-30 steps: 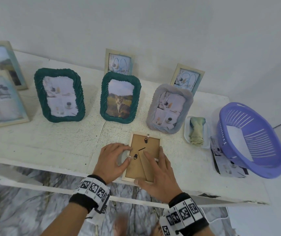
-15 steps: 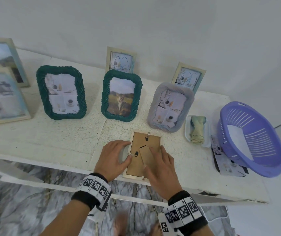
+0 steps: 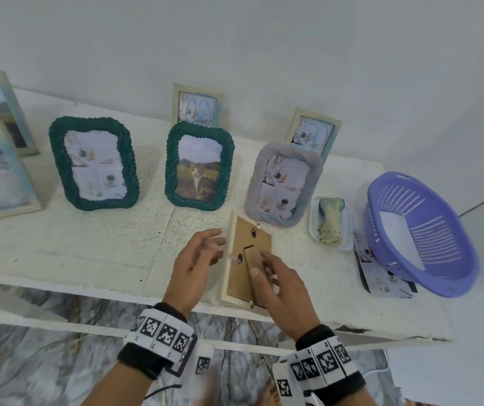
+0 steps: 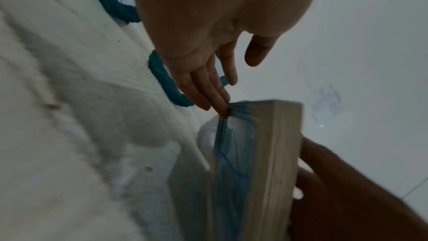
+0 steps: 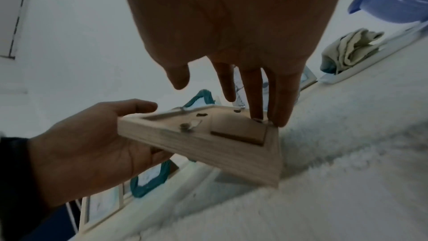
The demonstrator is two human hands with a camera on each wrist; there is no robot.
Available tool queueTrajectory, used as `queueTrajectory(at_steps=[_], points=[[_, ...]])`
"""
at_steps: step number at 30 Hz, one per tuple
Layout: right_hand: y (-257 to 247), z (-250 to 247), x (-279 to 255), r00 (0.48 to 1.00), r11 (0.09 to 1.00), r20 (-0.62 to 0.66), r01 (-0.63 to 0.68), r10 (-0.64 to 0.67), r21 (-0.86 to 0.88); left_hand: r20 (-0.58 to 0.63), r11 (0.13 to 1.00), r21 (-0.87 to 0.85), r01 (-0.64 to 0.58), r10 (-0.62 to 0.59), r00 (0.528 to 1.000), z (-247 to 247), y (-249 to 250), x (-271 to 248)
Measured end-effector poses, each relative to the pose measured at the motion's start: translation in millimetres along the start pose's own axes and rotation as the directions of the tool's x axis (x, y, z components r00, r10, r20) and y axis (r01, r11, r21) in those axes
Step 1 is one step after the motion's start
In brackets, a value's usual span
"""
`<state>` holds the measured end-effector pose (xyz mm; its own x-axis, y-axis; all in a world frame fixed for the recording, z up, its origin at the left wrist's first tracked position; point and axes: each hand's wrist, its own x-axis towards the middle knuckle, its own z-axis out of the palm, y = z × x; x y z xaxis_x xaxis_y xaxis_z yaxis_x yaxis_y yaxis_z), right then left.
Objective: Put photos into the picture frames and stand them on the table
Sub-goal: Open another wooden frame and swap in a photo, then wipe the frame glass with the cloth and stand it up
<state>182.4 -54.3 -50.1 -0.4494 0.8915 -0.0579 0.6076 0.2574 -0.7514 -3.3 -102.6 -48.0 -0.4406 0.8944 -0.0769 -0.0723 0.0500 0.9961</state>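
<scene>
Between the two hands, near the table's front edge: a small wooden frame (image 3: pixel 248 260), back side up and tilted.

Its left edge is raised off the white table (image 3: pixel 88 253) while the right edge stays low, as seen from the right wrist. The left hand (image 3: pixel 195 268) is cupped under the raised side, fingers loosely extended and touching the frame, thumb free above. The right hand (image 3: pixel 283 284) is held open, straight fingertips (image 5: pixel 257 114) pressed on the brown backing near the stand flap. Behind, two green woven frames (image 3: pixel 95 164) and a grey frame (image 3: pixel 283 183) are stood upright with photos. To the right, a purple basket (image 3: pixel 419 232) is seen.
</scene>
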Motion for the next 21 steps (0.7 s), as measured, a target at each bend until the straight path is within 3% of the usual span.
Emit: queueTrajectory(at_steps=[2, 4, 7, 10, 13, 17, 21], points=[[-3.4, -11.4, 1.8, 0.998, 0.987, 0.011, -0.058, 0.057, 0.153, 0.07, 0.98, -0.191, 0.055, -0.042, 0.997, 10.6, 12.6, 1.4], [-6.2, -23.2, 1.8, 0.994, 0.953, 0.009, -0.111, 0.113, 0.283, 0.26, 0.937, -0.314, 0.151, -0.068, 0.963, 22.5, 19.2, 2.7], [-2.0, -40.8, -1.9, 0.982, 0.913, -0.042, -0.156, 0.185, 0.377, 0.445, 0.979, -0.141, 0.148, -0.071, 0.893, 42.9, 7.5, 2.1], [8.9, -57.9, -6.9, 0.966, 0.904, -0.137, -0.146, 0.217, 0.401, 0.4, 0.994, 0.108, 0.024, -0.065, 0.914, 57.8, -16.3, 1.4], [20.5, -74.0, -9.5, 0.943, 0.888, -0.198, -0.162, 0.268, 0.43, 0.295, 0.973, 0.225, 0.046, -0.113, 0.949, 63.4, -29.8, 3.4], [31.9, -80.1, -10.4, 0.914, 0.829, -0.182, -0.229, 0.363, 0.51, 0.225, 0.97, 0.204, 0.133, -0.178, 0.958, 70.7, -24.6, 6.6], [27.9, -71.3, -9.7, 0.916, 0.646, -0.027, -0.261, 0.4, 0.718, 0.209, 0.979, 0.037, 0.2, -0.203, 0.957, 73.7, -8.8, 6.8]])
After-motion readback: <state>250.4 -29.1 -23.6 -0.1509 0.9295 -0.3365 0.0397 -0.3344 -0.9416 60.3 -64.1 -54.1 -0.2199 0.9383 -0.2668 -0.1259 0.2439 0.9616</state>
